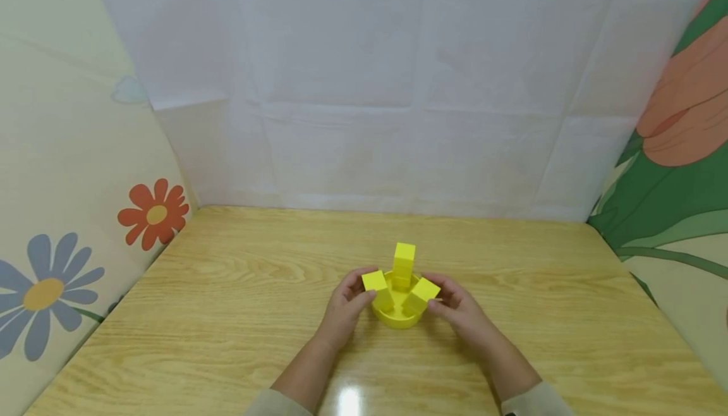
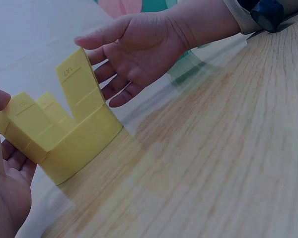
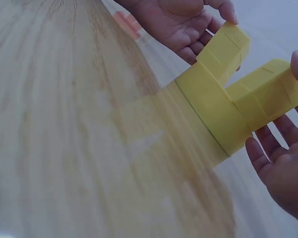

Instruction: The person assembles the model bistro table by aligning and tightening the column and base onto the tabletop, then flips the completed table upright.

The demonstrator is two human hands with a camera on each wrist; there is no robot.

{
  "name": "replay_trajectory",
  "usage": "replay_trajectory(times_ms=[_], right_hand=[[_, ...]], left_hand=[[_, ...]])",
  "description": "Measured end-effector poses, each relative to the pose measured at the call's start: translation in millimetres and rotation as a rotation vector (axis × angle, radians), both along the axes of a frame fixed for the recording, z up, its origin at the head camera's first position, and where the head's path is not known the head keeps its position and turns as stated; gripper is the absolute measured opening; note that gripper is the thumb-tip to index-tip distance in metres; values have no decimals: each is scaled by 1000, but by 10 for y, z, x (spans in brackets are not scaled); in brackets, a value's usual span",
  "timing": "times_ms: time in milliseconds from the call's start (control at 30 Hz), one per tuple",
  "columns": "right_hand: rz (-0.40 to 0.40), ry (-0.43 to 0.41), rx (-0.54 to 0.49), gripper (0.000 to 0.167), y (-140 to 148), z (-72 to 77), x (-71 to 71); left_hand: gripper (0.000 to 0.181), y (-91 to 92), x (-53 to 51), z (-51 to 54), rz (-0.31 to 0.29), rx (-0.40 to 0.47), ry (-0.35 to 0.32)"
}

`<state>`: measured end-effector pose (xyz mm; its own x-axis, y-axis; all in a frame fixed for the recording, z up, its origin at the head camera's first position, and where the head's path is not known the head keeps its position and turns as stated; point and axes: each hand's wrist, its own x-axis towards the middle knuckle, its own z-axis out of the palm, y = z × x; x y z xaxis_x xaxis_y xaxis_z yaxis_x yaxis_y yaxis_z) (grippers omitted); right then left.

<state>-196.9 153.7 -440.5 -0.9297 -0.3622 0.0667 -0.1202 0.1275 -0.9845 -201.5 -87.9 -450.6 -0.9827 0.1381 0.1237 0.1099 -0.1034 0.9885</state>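
A yellow round base [image 1: 397,322] with a low rim stands on the table. Three yellow blocks rise from it and lean outward: a left block [image 1: 375,281], a right block [image 1: 424,291] and a far block [image 1: 404,255]. My left hand [image 1: 342,308] holds the left block, thumb near its top and fingers behind. On the other side my right hand [image 1: 467,316] holds the right block between thumb and fingers. Small raised marks show on the blocks in both wrist views; the right block [image 2: 77,79] reads about 147.
The wood-grain table [image 1: 239,277] reaches back to a white cloth [image 1: 341,87]. Flower-printed panels flank it, with a red flower [image 1: 156,215] at left and green leaves [image 1: 660,207] at right. A bright light reflection lies near the front edge.
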Motion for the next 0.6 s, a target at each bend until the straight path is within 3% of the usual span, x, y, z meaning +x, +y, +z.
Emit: replay_trajectory(times_ms=[333,600], right_hand=[[133,-29,-22,56,-16,38,-41],[124,-35,-22,53,-20,34,-67]], left_hand=[[39,-5,1,-13,-1,-2,-6],[39,2,4,4,-2,4,-4]])
